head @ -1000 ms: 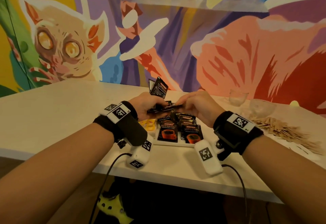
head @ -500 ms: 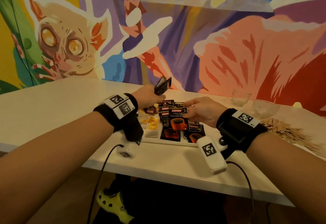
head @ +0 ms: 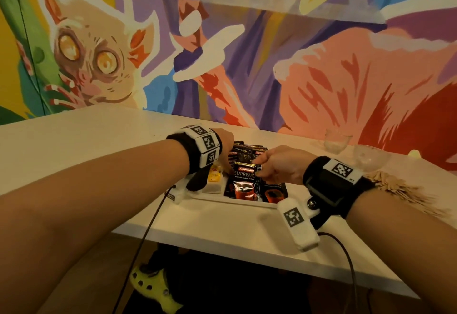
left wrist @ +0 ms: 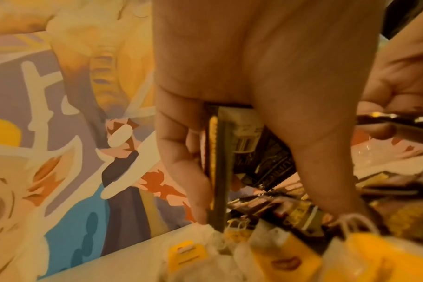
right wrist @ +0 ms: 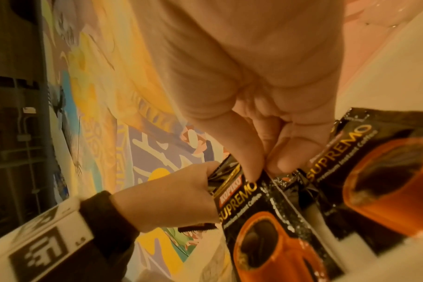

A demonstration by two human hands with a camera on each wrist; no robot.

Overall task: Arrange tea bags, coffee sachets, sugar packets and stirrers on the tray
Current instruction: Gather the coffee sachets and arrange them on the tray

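Observation:
A white tray (head: 230, 200) on the table holds black coffee sachets (head: 273, 191) and yellow-tagged tea bags (head: 214, 174). My right hand (head: 277, 165) pinches the top edge of one black coffee sachet (head: 243, 182) over the tray, thumb and finger on it in the right wrist view (right wrist: 261, 171). My left hand (head: 226, 150) is low over the tray's left side and grips a few sachets (left wrist: 251, 145) upright between thumb and fingers, above the tea bags (left wrist: 285, 253).
A heap of wooden stirrers (head: 405, 190) lies on the table to the right. Two small glass bowls (head: 371, 158) stand behind it by the painted wall. The table's front edge (head: 247, 247) is close to me, with wrist cables hanging over it.
My left hand has come down from above the tray to its left side, still with sachets. My right hand has drawn one sachet toward the front of the tray.

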